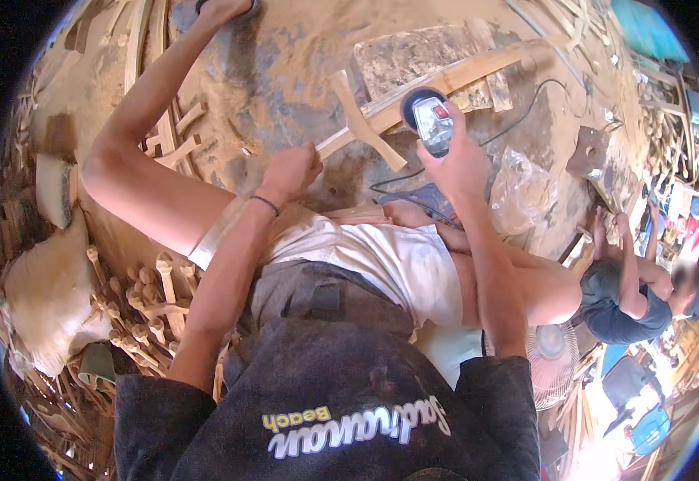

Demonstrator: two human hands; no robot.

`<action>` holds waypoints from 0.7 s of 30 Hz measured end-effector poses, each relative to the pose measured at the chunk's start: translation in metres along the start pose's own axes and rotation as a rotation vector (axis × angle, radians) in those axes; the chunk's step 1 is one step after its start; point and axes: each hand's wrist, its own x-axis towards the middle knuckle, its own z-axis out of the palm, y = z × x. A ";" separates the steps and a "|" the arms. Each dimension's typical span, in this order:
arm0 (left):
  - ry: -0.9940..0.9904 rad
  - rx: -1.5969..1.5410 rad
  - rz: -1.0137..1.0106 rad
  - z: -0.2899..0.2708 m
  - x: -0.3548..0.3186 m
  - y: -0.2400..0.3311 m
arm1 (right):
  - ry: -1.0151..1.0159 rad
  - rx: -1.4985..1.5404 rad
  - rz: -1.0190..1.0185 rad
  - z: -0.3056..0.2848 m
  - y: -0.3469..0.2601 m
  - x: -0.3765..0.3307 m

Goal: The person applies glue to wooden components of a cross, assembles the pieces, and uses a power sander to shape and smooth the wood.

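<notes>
Gripping wooden piece (357,120) left hand (288,172); right hand (453,160) presses sander (429,120) at its edge.

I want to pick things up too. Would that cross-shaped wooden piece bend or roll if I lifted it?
The cross-shaped wooden piece is probably stiff: its bars look thick and solid. It likely won't roll, since the crossbar sticks out sideways. It may feel dusty and a bit slippery, because sawdust covers the floor around it. The left hand grips its end while the right hand holds a sander.
</notes>
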 end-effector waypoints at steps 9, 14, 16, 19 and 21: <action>-0.042 0.008 -0.079 0.007 0.003 -0.003 | -0.100 -0.046 -0.124 0.010 -0.036 -0.002; -0.008 0.011 -0.056 0.007 0.002 -0.002 | -0.120 -0.082 -0.124 0.010 -0.043 0.005; -0.013 0.024 -0.075 0.003 0.002 0.002 | -0.125 -0.107 -0.115 0.011 -0.046 0.009; -0.014 0.045 -0.058 0.002 -0.002 0.005 | -0.134 -0.119 -0.109 0.009 -0.052 0.013; 0.005 0.055 -0.032 0.002 -0.004 0.005 | -0.140 -0.111 -0.110 0.005 -0.057 0.017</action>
